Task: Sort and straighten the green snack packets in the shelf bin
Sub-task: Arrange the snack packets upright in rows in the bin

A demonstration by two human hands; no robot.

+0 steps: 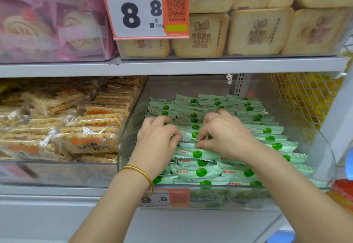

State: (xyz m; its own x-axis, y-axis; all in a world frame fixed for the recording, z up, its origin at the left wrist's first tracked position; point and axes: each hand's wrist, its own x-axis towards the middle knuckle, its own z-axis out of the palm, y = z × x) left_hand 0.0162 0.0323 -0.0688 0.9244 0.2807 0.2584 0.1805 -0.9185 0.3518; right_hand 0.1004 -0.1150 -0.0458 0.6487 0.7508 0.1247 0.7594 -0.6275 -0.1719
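Head view, shelf bay, lower tier: clear shelf bin holding green snack packets in overlapping rows that run from the near front wall to the far end, mostly flat with their long sides left to right. The near rows sit slightly skewed and the far rows are more even. The packet stack stands below the bin's side rims, with open height between it and the grey shelf board above, where both forearms enter over the low front wall. Left hand: in the mid rows, fingers curled down over packet edges, thumb pressed to a packet end. Right hand: just right of it, thumb and forefinger pinching a packet edge at centre, other fingers bent onto the rows behind. The two thumbs are nearly touching. Gold bangle on the left wrist, above the front rim. Orange price label on the bin front, partly covered by that wrist. Left bin wall adjoins a bin of rice cracker packs. Right wall curves beside a white mesh panel. Upper tier: toast slice packs, pink packets, large price card.
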